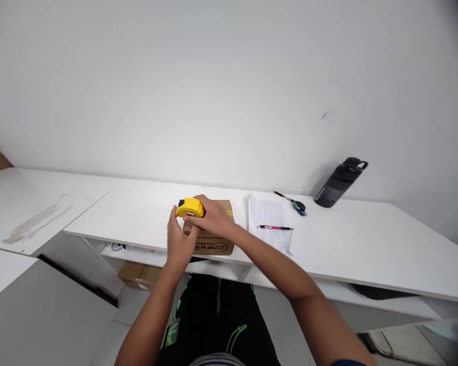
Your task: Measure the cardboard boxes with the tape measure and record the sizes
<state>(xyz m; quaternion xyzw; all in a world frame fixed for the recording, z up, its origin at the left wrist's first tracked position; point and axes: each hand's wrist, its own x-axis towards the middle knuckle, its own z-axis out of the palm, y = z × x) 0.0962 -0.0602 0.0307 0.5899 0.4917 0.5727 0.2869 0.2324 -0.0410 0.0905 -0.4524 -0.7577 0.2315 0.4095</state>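
Note:
A yellow tape measure [190, 207] with a black patch on its left end is held just above a cardboard box [217, 246]. My right hand [216, 218] closes round the right side of the tape measure. From the left and below, my left hand [180, 241] has its fingertips against the left end of the same tape measure, its thumb reaching up near my right fingers. No drawn-out blade can be made out. The box, with dark printing on its near side, rests at the front edge of the white desk [137, 213], partly covered by both hands.
Right of the box lie paper sheets [265, 211] with a red pen [275, 227] across them. Farther back are a black pen [283, 196] and a small dark teal object [299, 207]. A black bottle [339, 183] leans against the wall. More cartons [139, 274] sit under the desk.

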